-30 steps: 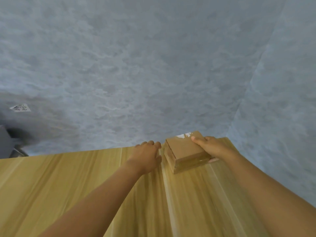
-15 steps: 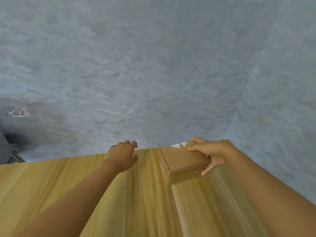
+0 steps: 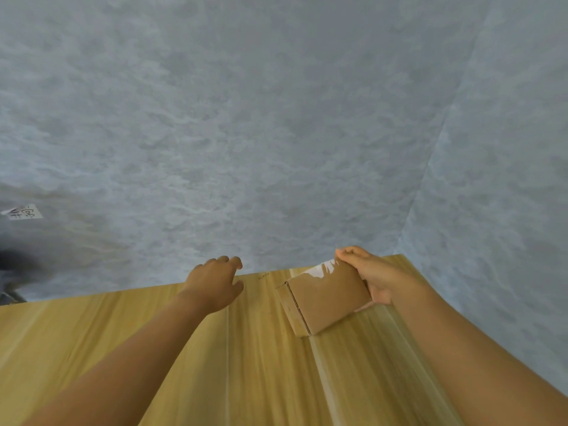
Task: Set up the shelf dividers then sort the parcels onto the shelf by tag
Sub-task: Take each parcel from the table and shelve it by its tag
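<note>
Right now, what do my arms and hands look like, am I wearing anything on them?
Both arms are bare from the lower edge of the picture to the fingertips: no sleeves, gloves, watch, bracelet or rings show. The left hand and right hand carry no visible markings. Nails look short and unpainted, though they are small in this view.

wall: a grey-blue mottled surface (image 3: 246, 133) fills the upper part of the view and runs down behind the far edge of the wood.
side wall: a paler panel (image 3: 507, 179) of the same mottled finish stands at the right and meets the main wall along a slanting corner line.
paper note: a small white slip (image 3: 23, 212) with handwritten marks, too small to read, sits on the wall at the far left.
dark shape: a blurred black-grey form (image 3: 12, 269) lies below the note at the left edge; what it is cannot be told.
</note>
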`<state>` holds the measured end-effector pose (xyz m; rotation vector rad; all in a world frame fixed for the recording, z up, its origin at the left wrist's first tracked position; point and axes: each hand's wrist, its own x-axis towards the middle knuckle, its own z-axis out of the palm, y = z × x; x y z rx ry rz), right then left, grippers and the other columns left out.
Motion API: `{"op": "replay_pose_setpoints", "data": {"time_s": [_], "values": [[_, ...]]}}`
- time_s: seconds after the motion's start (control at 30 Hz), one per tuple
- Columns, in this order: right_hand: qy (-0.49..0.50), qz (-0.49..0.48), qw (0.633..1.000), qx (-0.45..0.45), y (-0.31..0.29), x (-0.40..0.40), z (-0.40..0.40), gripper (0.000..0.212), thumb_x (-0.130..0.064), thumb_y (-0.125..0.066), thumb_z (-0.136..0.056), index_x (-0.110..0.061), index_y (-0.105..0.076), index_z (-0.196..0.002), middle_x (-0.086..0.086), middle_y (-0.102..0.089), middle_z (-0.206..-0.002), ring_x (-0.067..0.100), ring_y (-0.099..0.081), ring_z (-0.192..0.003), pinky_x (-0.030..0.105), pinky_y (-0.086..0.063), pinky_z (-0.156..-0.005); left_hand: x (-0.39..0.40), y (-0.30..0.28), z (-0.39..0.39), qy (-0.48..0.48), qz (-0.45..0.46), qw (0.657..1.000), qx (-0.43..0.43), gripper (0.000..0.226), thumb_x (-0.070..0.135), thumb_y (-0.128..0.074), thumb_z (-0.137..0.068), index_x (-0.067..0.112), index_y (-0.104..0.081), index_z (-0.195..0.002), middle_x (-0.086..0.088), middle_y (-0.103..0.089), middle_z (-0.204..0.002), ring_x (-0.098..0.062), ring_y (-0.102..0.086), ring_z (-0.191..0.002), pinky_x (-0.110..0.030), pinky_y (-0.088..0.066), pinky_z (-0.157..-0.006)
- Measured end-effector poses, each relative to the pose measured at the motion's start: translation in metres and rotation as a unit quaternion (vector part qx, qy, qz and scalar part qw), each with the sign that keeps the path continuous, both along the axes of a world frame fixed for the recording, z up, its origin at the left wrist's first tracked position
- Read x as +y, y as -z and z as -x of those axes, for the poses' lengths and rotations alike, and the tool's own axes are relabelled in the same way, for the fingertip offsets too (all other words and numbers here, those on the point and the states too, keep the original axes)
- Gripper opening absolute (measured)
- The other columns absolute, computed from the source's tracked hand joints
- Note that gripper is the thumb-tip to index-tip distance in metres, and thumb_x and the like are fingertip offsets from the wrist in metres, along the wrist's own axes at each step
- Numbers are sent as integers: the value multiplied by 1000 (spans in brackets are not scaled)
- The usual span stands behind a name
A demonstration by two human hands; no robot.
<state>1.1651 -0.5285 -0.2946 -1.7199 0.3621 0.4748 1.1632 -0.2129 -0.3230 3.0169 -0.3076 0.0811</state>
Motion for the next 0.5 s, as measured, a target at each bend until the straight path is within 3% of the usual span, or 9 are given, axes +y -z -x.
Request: {"op": "replay_pose_setpoints", "data": {"time_s": [0.13, 0.23, 0.37, 0.43, 0.5], "values": [[57, -9, 997, -53, -4, 0, 8, 22, -45, -55, -94, -30, -65, -107, 1, -65, -110, 19, -61, -94, 35, -51, -71, -3, -4, 0, 13, 7, 1000, -9, 43, 39, -50, -98, 25, -47, -139, 2, -58, -132, -17, -57, -118, -31, -46, -93], [73, -63, 993, -68, -9, -2, 12, 28, -41, -54, -90, -23, -70, -104, 0, -69, -94, 17, -62, -85, 35, -50, -73, -5, -10, 0, 19, 5, 1000, -12, 44, 39, -49, -98, 24, -46, -139, 2, -58, -132, -17, -57, -118, -32, -48, -94], [67, -106, 980, -157, -19, 2, 13, 31, -27, -57, -90, -30, -71, -117, -1, -73, -104, 12, -66, -92, 31, -52, -75, -11, -20, 0, 31, 22, 999, -10, 42, 41, -49, -99, 25, -48, -137, 2, -59, -129, -17, -58, -115, -32, -49, -93], [61, -123, 972, -190, -25, 7, 14, 42, -27, -60, -79, -34, -68, -121, -4, -73, -111, 11, -66, -98, 28, -53, -71, -17, -28, 1, 34, 86, 996, 17, 40, 46, -46, -101, 26, -52, -134, 2, -61, -124, -15, -60, -108, -30, -49, -91], [55, -147, 964, -217, -28, 13, 13, 49, -26, -60, -70, -37, -68, -117, -8, -73, -114, 8, -68, -99, 25, -55, -66, -25, -41, 4, 23, 216, 973, 73, 47, 56, -37, -101, 24, -56, -130, 2, -65, -121, -14, -62, -103, -31, -50, -91]]}}
